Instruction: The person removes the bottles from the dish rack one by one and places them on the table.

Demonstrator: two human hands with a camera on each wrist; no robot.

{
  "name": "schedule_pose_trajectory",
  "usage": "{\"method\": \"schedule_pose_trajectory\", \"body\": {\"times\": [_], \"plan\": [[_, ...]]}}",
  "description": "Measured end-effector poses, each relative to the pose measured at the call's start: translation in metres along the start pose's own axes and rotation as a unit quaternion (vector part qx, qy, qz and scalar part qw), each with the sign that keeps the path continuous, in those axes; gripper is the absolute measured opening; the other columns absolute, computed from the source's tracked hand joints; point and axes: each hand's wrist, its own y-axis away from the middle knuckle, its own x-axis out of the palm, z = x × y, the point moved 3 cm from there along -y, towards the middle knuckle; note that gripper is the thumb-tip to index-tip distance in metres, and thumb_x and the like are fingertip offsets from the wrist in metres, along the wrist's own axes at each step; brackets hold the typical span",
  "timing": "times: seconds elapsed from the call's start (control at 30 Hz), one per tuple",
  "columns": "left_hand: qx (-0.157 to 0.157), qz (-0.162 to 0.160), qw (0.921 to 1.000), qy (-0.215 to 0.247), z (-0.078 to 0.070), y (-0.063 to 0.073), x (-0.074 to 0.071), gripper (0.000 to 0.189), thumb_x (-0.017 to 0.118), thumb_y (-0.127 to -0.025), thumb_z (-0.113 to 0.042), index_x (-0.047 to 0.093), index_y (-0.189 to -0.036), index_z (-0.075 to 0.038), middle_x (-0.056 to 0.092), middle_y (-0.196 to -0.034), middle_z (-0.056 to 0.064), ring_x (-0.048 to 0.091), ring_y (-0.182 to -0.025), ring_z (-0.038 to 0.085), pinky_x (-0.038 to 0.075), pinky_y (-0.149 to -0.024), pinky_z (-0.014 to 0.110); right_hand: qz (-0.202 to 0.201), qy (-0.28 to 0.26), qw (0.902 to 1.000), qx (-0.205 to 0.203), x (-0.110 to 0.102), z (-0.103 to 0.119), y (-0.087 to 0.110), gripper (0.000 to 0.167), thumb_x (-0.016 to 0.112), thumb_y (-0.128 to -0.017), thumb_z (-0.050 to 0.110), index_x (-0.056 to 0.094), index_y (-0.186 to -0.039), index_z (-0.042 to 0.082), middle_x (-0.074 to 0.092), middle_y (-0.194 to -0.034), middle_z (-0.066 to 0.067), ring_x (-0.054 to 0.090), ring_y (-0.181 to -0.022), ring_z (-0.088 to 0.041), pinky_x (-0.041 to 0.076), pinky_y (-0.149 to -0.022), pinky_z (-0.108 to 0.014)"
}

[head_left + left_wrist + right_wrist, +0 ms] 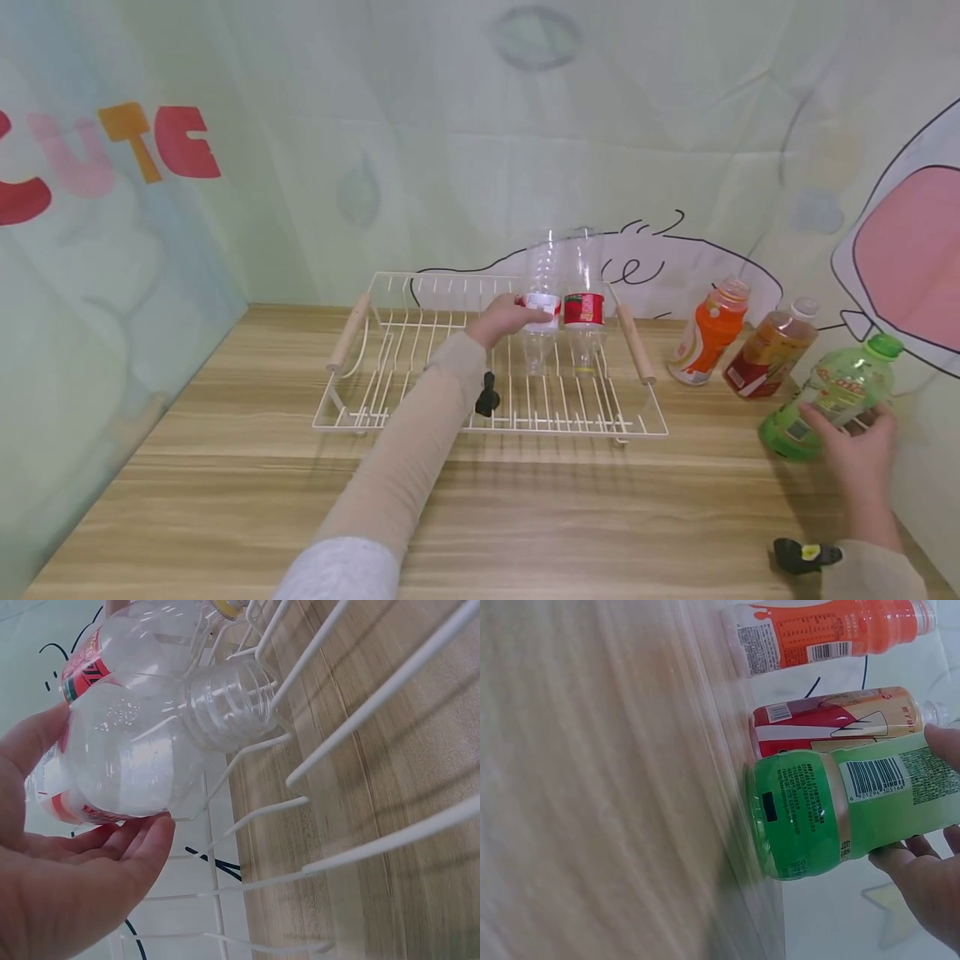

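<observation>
My left hand point(506, 319) grips a clear plastic bottle point(542, 312) with a white and red label, thumb on one side and fingers on the other. This bottle stands neck down in the white wire dish rack point(420, 427), its threaded mouth point(229, 705) among the wires. Close beside it, a second clear bottle point(583, 310) with a red label is also upside down. Over at the right, my right hand point(858, 437) holds a green bottle point(802, 814) with a green cap point(885, 345) round its label. It stands upright, its base at the tabletop.
An orange-labelled bottle point(712, 329) and a red and tan bottle point(771, 348) stand left of the green one, near the wall sheet. Wooden handles point(351, 333) rise at both ends of the rack. A printed sheet point(450, 167) hangs behind the wooden table point(525, 517).
</observation>
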Motion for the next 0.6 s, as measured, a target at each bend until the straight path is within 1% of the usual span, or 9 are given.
{"method": "schedule_pose_trajectory", "body": {"times": [0.1,0.2,0.33,0.47,0.6], "plan": [[0.000,0.000,1.0000,-0.001,-0.001,-0.001,-0.001,0.070,0.069,-0.087,-0.035,0.041,-0.140,0.001,0.047,-0.141,0.017,0.047,-0.126,0.035,0.036,-0.109,0.048,0.002,0.001,1.0000,0.006,-0.001,0.003,0.003,0.102,0.067,-0.085,0.048,-0.006,-0.153,0.027,0.002,-0.161,-0.007,0.011,-0.148,-0.025,0.018,-0.118,-0.040],[-0.001,0.000,1.0000,-0.001,-0.003,-0.001,-0.002,0.069,0.069,-0.087,-0.035,0.042,-0.140,0.000,0.047,-0.141,0.016,0.047,-0.127,0.035,0.036,-0.109,0.048,0.000,-0.006,1.0000,0.004,-0.002,0.010,0.011,0.102,0.068,-0.086,0.045,-0.007,-0.153,0.026,0.000,-0.162,-0.007,0.008,-0.148,-0.026,0.015,-0.119,-0.041],[0.006,-0.001,1.0000,0.004,-0.008,0.000,-0.002,0.066,0.069,-0.087,-0.033,0.044,-0.139,-0.001,0.049,-0.139,0.016,0.046,-0.128,0.034,0.036,-0.108,0.048,-0.022,-0.007,0.9997,-0.007,-0.003,0.017,0.019,0.096,0.066,-0.088,0.041,-0.004,-0.153,0.026,0.003,-0.161,-0.008,0.010,-0.148,-0.024,0.016,-0.119,-0.039],[0.012,-0.003,0.9999,0.005,-0.011,0.003,-0.004,0.067,0.069,-0.087,-0.033,0.043,-0.140,0.000,0.048,-0.140,0.016,0.045,-0.129,0.033,0.036,-0.109,0.048,-0.049,-0.008,0.9986,-0.019,-0.005,0.019,0.019,0.093,0.066,-0.088,0.039,0.001,-0.153,0.027,0.007,-0.160,-0.006,0.012,-0.147,-0.022,0.017,-0.118,-0.033],[0.017,-0.003,0.9998,-0.003,-0.014,0.007,-0.008,0.066,0.069,-0.087,-0.033,0.044,-0.139,0.000,0.049,-0.139,0.016,0.047,-0.127,0.033,0.037,-0.108,0.047,-0.057,-0.027,0.9975,-0.032,-0.011,0.018,0.012,0.093,0.069,-0.087,0.034,0.002,-0.153,0.027,0.007,-0.160,-0.005,0.011,-0.147,-0.019,0.014,-0.118,-0.030]]}}
